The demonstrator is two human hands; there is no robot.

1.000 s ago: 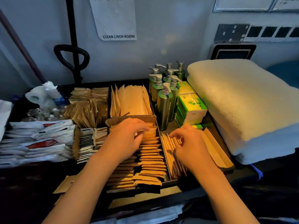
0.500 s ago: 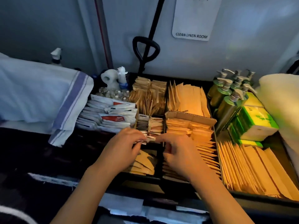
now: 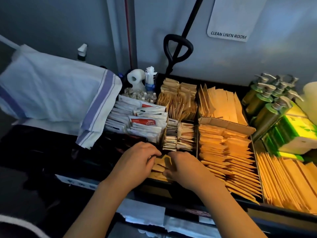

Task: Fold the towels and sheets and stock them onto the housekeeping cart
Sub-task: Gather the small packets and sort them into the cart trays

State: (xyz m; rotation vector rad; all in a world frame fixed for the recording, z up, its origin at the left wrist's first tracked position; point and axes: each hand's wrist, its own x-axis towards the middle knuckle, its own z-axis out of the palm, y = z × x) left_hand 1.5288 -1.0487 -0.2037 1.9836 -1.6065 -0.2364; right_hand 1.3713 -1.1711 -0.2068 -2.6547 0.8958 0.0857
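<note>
Fingers of the left hand (image 3: 137, 159) and right hand (image 3: 184, 166) are curled onto brown paper packets (image 3: 161, 166) at lower centre; whether any packet is pinched cannot be told. One folded white towel (image 3: 56, 93) with blue stripes is draped at upper left beside the cart tray (image 3: 281, 209), below a grey wall (image 3: 257, 62).

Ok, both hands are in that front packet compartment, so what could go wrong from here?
1. The left hand and right hand crowd the brown packets; some may crease or spill over the tray's front edge.
2. The small sachets stand packed just behind the fingers and could be knocked out of line.
3. The striped towel overhangs the white packets and may slide.
</note>
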